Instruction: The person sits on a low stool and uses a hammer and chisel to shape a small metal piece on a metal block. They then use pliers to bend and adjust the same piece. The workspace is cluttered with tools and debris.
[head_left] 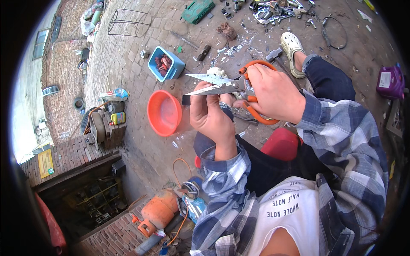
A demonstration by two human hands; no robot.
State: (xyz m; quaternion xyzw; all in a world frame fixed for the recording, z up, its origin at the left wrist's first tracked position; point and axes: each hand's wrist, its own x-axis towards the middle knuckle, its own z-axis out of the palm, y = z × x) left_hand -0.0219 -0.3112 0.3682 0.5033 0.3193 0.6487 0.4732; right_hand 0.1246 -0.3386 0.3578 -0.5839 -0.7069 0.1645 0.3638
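Observation:
My right hand (279, 91) is closed around the orange handles of a large pair of scissors (232, 86). The blades are spread apart and point left. My left hand (211, 115) is closed just below the blades, its fingertips close to the lower blade. A dark flat strip (186, 100) sticks out to the left of these fingers; most of it is hidden by the hand. Whether the lower blade touches the strip I cannot tell.
A red-orange basin (164, 113) and a blue tub (165, 64) with reddish pieces stand left of my hands. Ahead lie a hammer (273, 54), loose metal parts (273, 13) and a green case (197, 10). An orange gas cylinder (160, 209) lies at lower left, beside a dark pit (96, 200).

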